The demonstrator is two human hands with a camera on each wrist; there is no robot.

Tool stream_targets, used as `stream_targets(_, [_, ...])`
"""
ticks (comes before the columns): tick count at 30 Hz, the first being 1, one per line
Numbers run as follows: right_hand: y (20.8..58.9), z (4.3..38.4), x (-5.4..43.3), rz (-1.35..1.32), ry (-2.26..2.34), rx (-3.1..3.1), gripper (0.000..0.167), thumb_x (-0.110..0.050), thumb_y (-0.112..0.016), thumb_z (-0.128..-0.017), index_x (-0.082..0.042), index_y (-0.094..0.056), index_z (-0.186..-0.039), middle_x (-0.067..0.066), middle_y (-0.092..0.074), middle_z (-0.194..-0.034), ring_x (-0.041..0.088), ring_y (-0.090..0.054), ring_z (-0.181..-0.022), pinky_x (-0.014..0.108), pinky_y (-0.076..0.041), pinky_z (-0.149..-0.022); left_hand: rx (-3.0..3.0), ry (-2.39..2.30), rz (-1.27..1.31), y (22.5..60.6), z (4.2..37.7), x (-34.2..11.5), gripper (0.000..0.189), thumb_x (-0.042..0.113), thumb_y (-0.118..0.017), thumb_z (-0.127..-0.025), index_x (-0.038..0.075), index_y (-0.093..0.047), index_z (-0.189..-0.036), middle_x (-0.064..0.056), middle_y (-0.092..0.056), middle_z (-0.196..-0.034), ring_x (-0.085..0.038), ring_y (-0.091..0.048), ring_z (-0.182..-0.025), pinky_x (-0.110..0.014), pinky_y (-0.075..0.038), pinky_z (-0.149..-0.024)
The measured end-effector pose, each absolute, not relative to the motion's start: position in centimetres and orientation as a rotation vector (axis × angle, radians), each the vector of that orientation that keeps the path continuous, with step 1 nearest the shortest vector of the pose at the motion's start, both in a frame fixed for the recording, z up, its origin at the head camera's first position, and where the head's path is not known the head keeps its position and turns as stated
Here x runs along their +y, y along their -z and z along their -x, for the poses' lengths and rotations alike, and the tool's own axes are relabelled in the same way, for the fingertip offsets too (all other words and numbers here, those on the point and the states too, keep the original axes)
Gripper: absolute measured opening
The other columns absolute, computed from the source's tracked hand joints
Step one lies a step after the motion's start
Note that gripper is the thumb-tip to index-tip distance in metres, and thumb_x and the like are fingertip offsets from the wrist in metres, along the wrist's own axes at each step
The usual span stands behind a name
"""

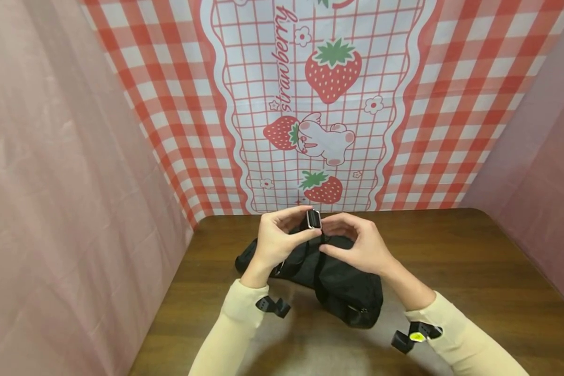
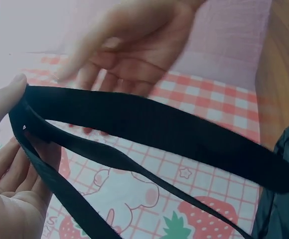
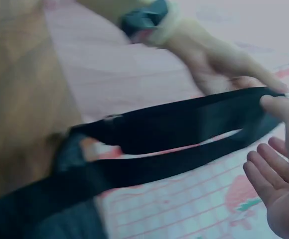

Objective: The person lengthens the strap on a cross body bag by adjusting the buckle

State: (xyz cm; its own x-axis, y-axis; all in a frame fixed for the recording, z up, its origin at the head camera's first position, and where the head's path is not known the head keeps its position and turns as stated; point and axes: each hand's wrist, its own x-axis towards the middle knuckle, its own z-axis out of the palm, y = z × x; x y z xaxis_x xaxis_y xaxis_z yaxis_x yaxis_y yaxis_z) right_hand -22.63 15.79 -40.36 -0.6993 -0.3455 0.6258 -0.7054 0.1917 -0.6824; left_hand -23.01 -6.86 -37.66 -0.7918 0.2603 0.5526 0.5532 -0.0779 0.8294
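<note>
A black fabric bag [image 1: 348,279] lies on the table, its black strap [image 2: 134,117] pulled up in a loop above it. At the top of the loop is a rectangular silver slider buckle [image 1: 314,219] threaded with the strap. My left hand [image 1: 279,237] pinches this buckle between thumb and fingers. Just to the right, my right hand [image 1: 362,245] hovers with thumb and fingers apart, its fingertips close to the buckle. In the left wrist view the right hand [image 2: 139,50] is blurred behind the strap. The right wrist view has its thumb overlapping the strap [image 3: 184,124].
The brown wooden table [image 1: 451,261] runs around the bag. A red-checked strawberry cloth [image 1: 329,130] hangs at the back, with pink curtains [image 1: 75,183] on both sides. A black wrist camera mount [image 1: 273,306] sits on each sleeve.
</note>
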Motion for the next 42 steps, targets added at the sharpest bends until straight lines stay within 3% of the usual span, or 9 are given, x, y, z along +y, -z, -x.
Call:
stream_targets(4, [38.3,23.2,16.3,-1.143,-1.519,-2.074,0.046,0.014,-0.082,-0.084,-0.003,-0.072,-0.126,0.017,-0.073,-0.120,0.019,-0.074,-0.111,0.023,-0.063,-0.097,-1.953,1.964,0.936,37.7,22.9,-6.8,0.043,-0.012,-0.086,-0.081,-0.009,-0.076,-0.123,-0.030,-0.076,-0.118,-0.007,-0.077,-0.106,-0.035,-0.065,-0.100])
stream_targets(8, [36.4,23.7,16.6,-1.235,-1.427,-2.131,0.041,0.007,-0.087,-0.083,-0.010,-0.076,-0.118,0.009,-0.073,-0.115,0.012,-0.072,-0.107,0.022,-0.063,-0.095,-1.978,1.923,0.953,38.0,22.8,-6.7,0.044,-0.013,-0.087,-0.079,-0.009,-0.076,-0.122,-0.029,-0.077,-0.118,-0.011,-0.078,-0.108,-0.034,-0.065,-0.100])
stream_targets(15, [35.2,23.9,16.5,-1.279,-1.297,-2.257,0.038,-0.004,-0.093,-0.078,-0.017,-0.070,-0.106,-0.003,-0.069,-0.109,0.014,-0.071,-0.099,0.029,-0.066,-0.092,-2.017,1.893,0.993,38.5,22.8,-6.6,0.047,-0.012,-0.090,-0.076,-0.009,-0.077,-0.120,-0.027,-0.078,-0.118,-0.031,-0.077,-0.114,-0.035,-0.063,-0.103])
stream_targets(24, [35.4,24.1,15.9,-1.178,-1.365,-2.173,0.039,0.001,-0.085,-0.072,-0.014,-0.064,-0.101,0.000,-0.065,-0.107,0.021,-0.062,-0.095,0.020,-0.057,-0.086,-1.980,1.880,1.035,38.8,23.0,-6.3,0.044,-0.011,-0.086,-0.082,-0.008,-0.075,-0.124,-0.028,-0.076,-0.121,-0.016,-0.077,-0.113,-0.039,-0.064,-0.102])
stream_targets(31, [35.5,24.1,15.8,-1.177,-1.450,-2.105,0.037,0.006,-0.080,-0.074,-0.010,-0.061,-0.102,0.004,-0.063,-0.108,0.015,-0.063,-0.098,0.022,-0.060,-0.084,-1.968,1.861,1.070,38.8,23.2,-6.4,0.043,-0.009,-0.083,-0.085,-0.007,-0.074,-0.127,-0.029,-0.075,-0.124,-0.029,-0.076,-0.115,-0.041,-0.064,-0.103])
stream_targets(37, [35.3,24.1,16.0,-1.151,-1.314,-2.160,0.046,-0.004,-0.096,-0.075,-0.015,-0.074,-0.113,-0.001,-0.071,-0.106,0.013,-0.068,-0.095,0.020,-0.060,-0.085,-1.987,1.866,1.032,38.7,23.0,-6.6,0.044,-0.011,-0.082,-0.086,-0.008,-0.073,-0.129,-0.029,-0.075,-0.124,-0.034,-0.075,-0.116,-0.037,-0.063,-0.104])
stream_targets(42, [35.2,24.0,15.8,-1.090,-1.302,-2.172,0.036,-0.005,-0.094,-0.078,-0.017,-0.079,-0.108,-0.002,-0.073,-0.100,0.010,-0.068,-0.091,0.019,-0.060,-0.082,-2.006,1.863,0.994,38.7,22.9,-6.4,0.044,-0.009,-0.082,-0.087,-0.008,-0.072,-0.130,-0.027,-0.075,-0.125,-0.035,-0.075,-0.116,-0.036,-0.063,-0.104])
